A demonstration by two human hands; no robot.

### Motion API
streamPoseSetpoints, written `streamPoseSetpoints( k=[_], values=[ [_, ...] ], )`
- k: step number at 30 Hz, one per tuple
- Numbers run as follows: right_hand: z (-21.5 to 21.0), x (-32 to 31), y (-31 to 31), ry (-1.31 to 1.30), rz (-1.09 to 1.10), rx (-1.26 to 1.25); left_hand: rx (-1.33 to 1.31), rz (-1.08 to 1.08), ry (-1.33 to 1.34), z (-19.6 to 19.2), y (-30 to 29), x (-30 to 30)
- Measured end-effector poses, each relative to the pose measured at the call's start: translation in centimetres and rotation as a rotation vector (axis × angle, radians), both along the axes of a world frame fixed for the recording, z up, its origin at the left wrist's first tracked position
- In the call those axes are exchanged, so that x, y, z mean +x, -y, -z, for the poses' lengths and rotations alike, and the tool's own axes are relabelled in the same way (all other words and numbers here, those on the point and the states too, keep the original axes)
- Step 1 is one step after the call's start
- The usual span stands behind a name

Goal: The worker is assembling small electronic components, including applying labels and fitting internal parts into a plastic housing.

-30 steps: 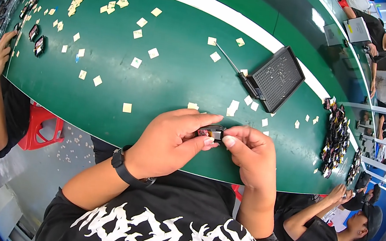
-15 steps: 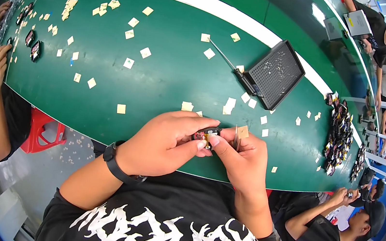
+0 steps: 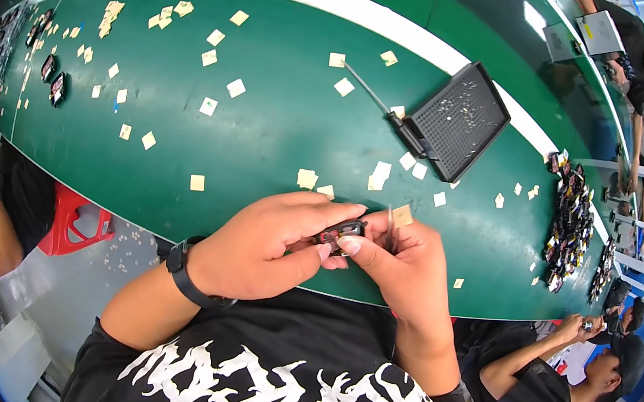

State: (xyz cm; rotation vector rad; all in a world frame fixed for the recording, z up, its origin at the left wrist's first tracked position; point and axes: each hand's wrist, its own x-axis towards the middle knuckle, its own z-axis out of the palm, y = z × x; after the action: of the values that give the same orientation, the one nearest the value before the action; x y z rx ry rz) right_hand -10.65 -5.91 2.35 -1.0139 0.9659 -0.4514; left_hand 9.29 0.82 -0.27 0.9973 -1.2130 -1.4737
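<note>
At the near edge of the green worktop (image 3: pixel 267 121), the left hand (image 3: pixel 267 247) curls its fingers around a small dark part (image 3: pixel 340 233), pinching it from the left. The right hand (image 3: pixel 399 264) grips the same part from the right, thumb pressed on it, with a thin pin (image 3: pixel 389 224) standing up between its fingers. Farther right lie a screwdriver (image 3: pixel 397 121) and a black tray (image 3: pixel 463 120), with paper squares (image 3: pixel 209 106) scattered about.
</note>
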Motion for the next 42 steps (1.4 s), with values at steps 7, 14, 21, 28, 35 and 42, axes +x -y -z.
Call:
streamPoseSetpoints(
  k=[7, 14, 21, 28, 35, 42],
  values=[
    [-1.9, -10.9, 5.4, -0.638, 0.346, -0.61, -0.194, -0.41, 0.808, -3.9, -2.2, 3.6],
    [-3.2, -18.4, 17.1, -1.242, 0.054, -1.291, 0.2, -0.87, 0.693, 0.4, -7.6, 22.7],
    [-3.0, -18.0, 21.8, -1.395, -0.358, -1.255, 0.258, -0.979, 0.832, 2.4, -9.5, 30.8],
    [-5.5, -18.6, 20.3, -1.131, -0.303, -1.28, 0.209, -0.982, 1.499, -1.8, -5.8, 23.6],
    [-6.5, -5.5, 7.9, -0.41, -0.442, -1.293, 0.083, -0.582, 0.511, -5.2, -2.3, 8.0],
    [-3.1, 1.0, 2.8, -0.19, -0.429, -1.196, 0.351, -0.069, -0.336, -1.6, -0.4, 0.7]
  ],
)
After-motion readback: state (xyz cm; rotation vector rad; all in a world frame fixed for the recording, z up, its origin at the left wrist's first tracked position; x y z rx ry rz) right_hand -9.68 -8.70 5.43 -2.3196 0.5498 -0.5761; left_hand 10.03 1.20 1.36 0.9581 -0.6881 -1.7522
